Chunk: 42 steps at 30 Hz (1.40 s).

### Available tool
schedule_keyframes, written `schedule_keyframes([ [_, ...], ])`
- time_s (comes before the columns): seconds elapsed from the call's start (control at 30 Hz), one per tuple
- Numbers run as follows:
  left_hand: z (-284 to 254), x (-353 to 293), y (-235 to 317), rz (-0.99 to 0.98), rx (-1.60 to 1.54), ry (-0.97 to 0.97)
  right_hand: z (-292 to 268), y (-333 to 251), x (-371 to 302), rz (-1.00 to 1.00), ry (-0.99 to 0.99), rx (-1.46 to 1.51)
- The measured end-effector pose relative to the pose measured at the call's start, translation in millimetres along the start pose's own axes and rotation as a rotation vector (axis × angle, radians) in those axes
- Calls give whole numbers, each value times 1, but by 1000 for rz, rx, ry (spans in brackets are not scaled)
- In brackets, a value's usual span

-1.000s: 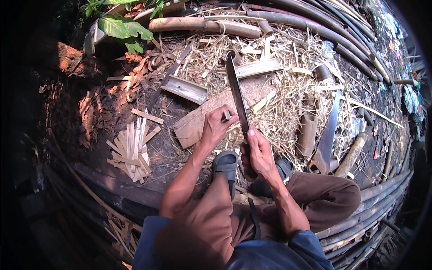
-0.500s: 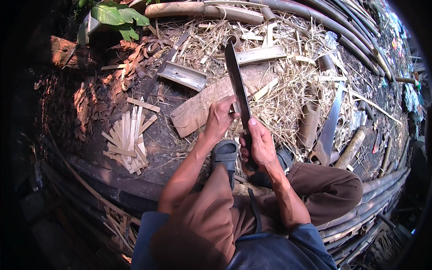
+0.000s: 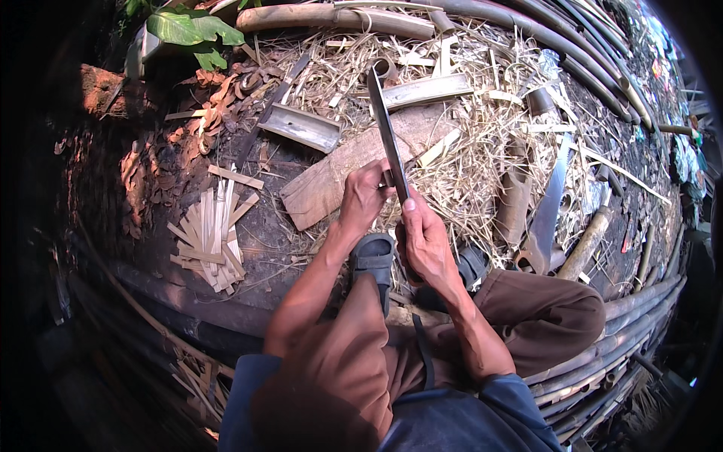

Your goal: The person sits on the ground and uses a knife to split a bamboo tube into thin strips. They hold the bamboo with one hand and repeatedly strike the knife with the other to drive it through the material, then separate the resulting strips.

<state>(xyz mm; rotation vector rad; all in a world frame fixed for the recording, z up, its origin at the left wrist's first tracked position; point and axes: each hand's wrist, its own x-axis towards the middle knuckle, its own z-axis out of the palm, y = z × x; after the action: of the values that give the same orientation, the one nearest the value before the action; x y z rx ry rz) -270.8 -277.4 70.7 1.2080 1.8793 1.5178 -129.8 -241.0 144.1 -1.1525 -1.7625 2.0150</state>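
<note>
My right hand point(image 3: 426, 237) is wrapped round the handle of a long machete point(image 3: 390, 135), whose dark blade points away from me and leans slightly left. Fingers closed, my left hand point(image 3: 364, 197) pinches a short bamboo piece point(image 3: 388, 178) right beside the blade; most of the piece is hidden by the fingers and the blade. Both hands are above my sandalled feet, in front of a flat wooden board point(image 3: 320, 188) lying on the ground. To the left of my left hand a pile of split bamboo strips point(image 3: 215, 237) lies on the soil.
Shavings point(image 3: 474, 166) cover the ground ahead and right. Two split bamboo halves point(image 3: 301, 128) point(image 3: 428, 91) lie near the board. A handsaw point(image 3: 548, 211) rests at right beside bamboo offcuts point(image 3: 514, 200). Long bamboo poles point(image 3: 520, 34) lie across the back; more poles point(image 3: 625, 331) stretch behind me.
The machete blade has turned more edge-on and its tip has shifted slightly left. The bamboo piece has tilted and looks darker. Both hands keep their grip.
</note>
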Motion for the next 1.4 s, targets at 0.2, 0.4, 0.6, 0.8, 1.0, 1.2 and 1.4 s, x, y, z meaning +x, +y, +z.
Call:
schedule_keyframes([
  [0.2, 1, 2, 9, 16, 57, 39, 1, 4, -2, -90, 42, -115],
  [0.4, -4, 8, 3, 87, 30, 22, 1, -2, 0, -113, 53, -190],
  [0.6, 0, 7, 5, 84, 58, 45, 1, -4, 1, -238, 106, -251],
  [0.8, 6, 1, -25, 134, 226, 145, 6, 7, 11, -218, 75, -234],
  [1.0, -10, -19, -3, 53, 203, 93, 7, 16, 16, -191, 101, -299],
  [1.2, -27, -33, 7, -282, 161, 221, 19, 35, 21, -234, 85, -342],
  [1.4, -21, -39, 6, -210, 172, 223, 5, 126, 45, 25, 70, -346],
])
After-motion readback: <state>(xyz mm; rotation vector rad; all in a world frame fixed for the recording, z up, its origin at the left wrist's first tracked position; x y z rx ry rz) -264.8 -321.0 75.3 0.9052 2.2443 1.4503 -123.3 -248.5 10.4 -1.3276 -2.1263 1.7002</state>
